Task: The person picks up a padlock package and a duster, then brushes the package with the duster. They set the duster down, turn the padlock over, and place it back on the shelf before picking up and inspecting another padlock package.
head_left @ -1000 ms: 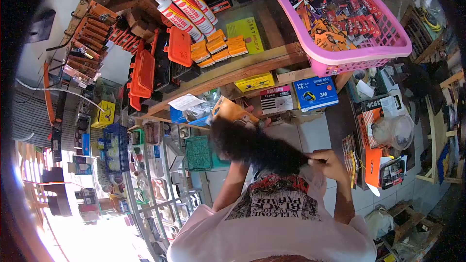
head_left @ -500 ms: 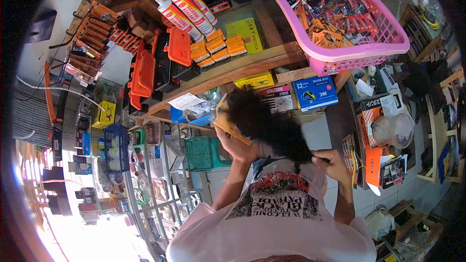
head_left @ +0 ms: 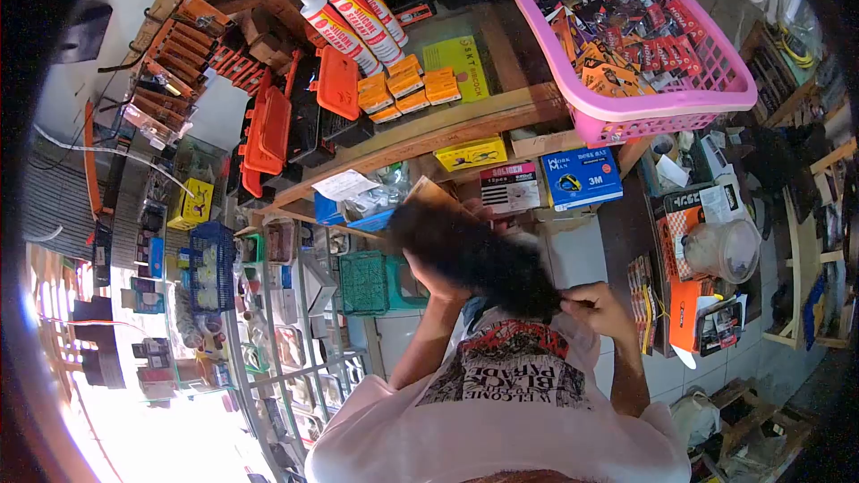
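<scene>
In the head view a black fluffy duster (head_left: 474, 255) stretches across the middle, blurred by motion. My right hand (head_left: 601, 311) is closed around its near right end, where the handle itself is hidden. My left hand (head_left: 437, 279) holds up a flat orange pack (head_left: 435, 194). The duster covers most of that pack and part of the left fingers, lying over or against its face. A few fingertips show beyond the duster at the pack's far edge.
Ahead, a wooden-edged glass counter (head_left: 465, 121) carries small orange boxes (head_left: 405, 80), silicone sealant tubes (head_left: 344, 22) and a pink basket (head_left: 662, 103) of packets. Below it sit a blue box (head_left: 582, 179) and a yellow box (head_left: 471, 154). A green crate (head_left: 362, 284) stands left.
The duster has swung left and nearer to me, now covering more of the orange pack. My right hand has shifted slightly left; the left hand stays nearly in place.
</scene>
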`<state>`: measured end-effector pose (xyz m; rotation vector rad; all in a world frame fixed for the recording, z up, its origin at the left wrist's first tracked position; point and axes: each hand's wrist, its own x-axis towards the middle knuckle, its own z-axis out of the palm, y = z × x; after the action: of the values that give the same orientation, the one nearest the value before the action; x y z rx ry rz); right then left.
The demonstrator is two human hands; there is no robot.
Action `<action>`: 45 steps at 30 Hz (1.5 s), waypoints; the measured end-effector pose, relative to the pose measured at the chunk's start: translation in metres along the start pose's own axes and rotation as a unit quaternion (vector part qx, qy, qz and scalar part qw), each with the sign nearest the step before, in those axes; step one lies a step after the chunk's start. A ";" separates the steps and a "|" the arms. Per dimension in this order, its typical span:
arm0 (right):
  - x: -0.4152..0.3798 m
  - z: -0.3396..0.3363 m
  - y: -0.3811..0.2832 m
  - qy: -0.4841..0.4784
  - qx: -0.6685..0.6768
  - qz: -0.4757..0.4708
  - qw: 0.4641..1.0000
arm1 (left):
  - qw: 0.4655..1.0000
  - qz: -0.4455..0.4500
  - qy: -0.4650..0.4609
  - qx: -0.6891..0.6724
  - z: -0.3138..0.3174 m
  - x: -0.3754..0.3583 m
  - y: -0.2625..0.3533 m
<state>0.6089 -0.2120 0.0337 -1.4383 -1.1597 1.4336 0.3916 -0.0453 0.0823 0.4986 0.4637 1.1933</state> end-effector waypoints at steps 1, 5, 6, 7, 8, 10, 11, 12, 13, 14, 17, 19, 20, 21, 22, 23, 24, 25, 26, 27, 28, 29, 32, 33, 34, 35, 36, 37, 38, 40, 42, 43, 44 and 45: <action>0.000 0.005 -0.005 0.014 0.006 -0.006 1.000 | 0.995 -0.004 -0.011 0.095 -0.030 0.004 -0.013; 0.008 0.026 0.006 0.062 0.051 -0.078 0.994 | 0.994 -0.012 -0.044 -0.095 -0.003 -0.001 0.009; 0.010 0.025 0.004 0.057 0.027 -0.088 0.994 | 0.999 -0.027 -0.001 -0.019 -0.016 0.000 -0.002; 0.013 0.023 0.000 0.052 0.004 -0.097 0.994 | 0.996 -0.049 0.039 0.056 -0.023 0.000 -0.012; 0.014 0.024 -0.001 0.047 -0.019 -0.105 0.993 | 0.996 -0.061 -0.066 -0.012 -0.032 -0.002 -0.008; 0.014 0.030 0.001 0.086 0.028 -0.042 0.995 | 0.992 -0.045 -0.076 -0.089 -0.020 -0.003 0.000; 0.014 0.032 0.002 0.106 0.050 -0.010 0.993 | 0.995 -0.018 0.019 -0.096 -0.006 -0.004 0.003; 0.015 0.027 0.001 0.069 0.031 -0.018 0.997 | 0.994 -0.033 0.038 -0.094 -0.011 -0.006 0.004; 0.014 0.018 -0.001 0.032 0.011 -0.027 0.999 | 0.999 -0.033 -0.005 -0.029 -0.023 -0.005 0.000; 0.015 0.013 -0.003 -0.005 -0.008 -0.034 0.999 | 0.998 -0.034 -0.046 0.036 -0.040 -0.004 -0.006; 0.019 0.014 -0.003 0.058 -0.006 0.033 0.998 | 0.990 -0.041 -0.002 -0.133 -0.008 -0.009 0.005; 0.019 0.004 -0.001 0.025 -0.007 -0.042 0.999 | 0.995 -0.049 0.044 -0.072 -0.023 -0.005 0.003; 0.020 0.000 -0.001 0.008 -0.007 -0.080 0.997 | 0.990 -0.024 -0.012 0.135 -0.028 -0.008 0.002; 0.020 0.000 -0.005 0.023 0.002 -0.068 0.997 | 0.939 0.002 -0.067 0.337 -0.031 -0.013 0.002; 0.020 0.000 -0.010 0.040 0.011 -0.055 0.998 | 0.930 -0.038 -0.054 0.361 -0.033 -0.013 0.002; 0.020 0.000 -0.013 0.057 0.019 -0.042 0.997 | 0.918 -0.079 -0.044 0.385 -0.036 -0.013 0.002; 0.021 0.000 -0.012 0.049 0.029 -0.035 0.998 | 0.955 -0.182 0.033 0.232 -0.038 -0.012 0.002; 0.023 0.000 -0.008 0.042 0.038 -0.027 0.998 | 0.952 -0.278 0.108 0.070 -0.040 -0.012 0.001; 0.025 -0.001 -0.005 0.034 0.046 -0.020 0.998 | 0.947 -0.308 0.068 0.058 -0.043 -0.015 -0.003; 0.027 -0.003 -0.001 0.036 0.049 -0.015 0.998 | 0.954 -0.276 0.034 0.106 -0.074 -0.015 -0.015; 0.027 -0.005 0.003 0.039 0.051 -0.010 0.998 | 0.958 -0.243 -0.001 0.155 -0.125 -0.010 -0.033; 0.026 -0.007 0.008 0.043 0.054 -0.005 0.998 | 0.960 -0.240 -0.011 0.145 -0.130 -0.007 -0.033; 0.019 -0.019 0.021 0.015 0.064 0.020 0.998 | 0.957 -0.289 0.011 -0.003 -0.080 -0.003 -0.003; 0.019 -0.019 0.021 0.012 0.053 0.013 0.998 | 0.946 -0.314 -0.042 -0.064 -0.074 -0.002 -0.002; 0.020 -0.019 0.021 0.010 0.043 0.006 0.999 | 0.929 -0.336 -0.095 -0.125 -0.070 -0.002 -0.002; 0.021 -0.019 0.020 0.008 0.032 -0.002 0.999 | 0.905 -0.355 -0.147 -0.184 -0.068 -0.002 -0.004; 0.023 -0.016 0.016 0.019 0.040 0.000 0.999 | 0.918 -0.361 -0.095 -0.135 -0.069 -0.004 -0.009; 0.026 -0.012 0.009 0.030 0.047 0.002 0.998 | 0.927 -0.363 -0.044 -0.085 -0.072 -0.006 -0.018; 0.028 -0.010 0.006 0.041 0.054 0.003 0.998 | 0.931 -0.364 0.007 -0.034 -0.073 -0.006 -0.022; 0.030 -0.010 0.006 0.036 0.082 -0.002 0.996 | 0.954 -0.232 -0.080 0.172 -0.058 -0.008 -0.013; 0.031 -0.013 0.013 0.022 0.083 -0.002 0.996 | 0.960 -0.189 -0.144 0.147 -0.055 -0.005 -0.004; 0.029 -0.018 0.021 0.009 0.069 0.000 0.998 | 0.962 -0.216 -0.164 0.019 -0.060 -0.002 0.001; 0.029 -0.021 0.027 -0.004 0.055 0.003 0.998 | 0.956 -0.244 -0.156 -0.050 -0.059 0.000 0.003; 0.027 -0.020 0.023 0.011 0.064 0.007 0.998 | 0.944 -0.271 -0.145 -0.118 -0.055 0.003 0.006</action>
<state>0.6295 -0.1913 0.0049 -1.3718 -1.0260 1.4716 0.3558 -0.0346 0.0412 0.3021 0.1782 0.6168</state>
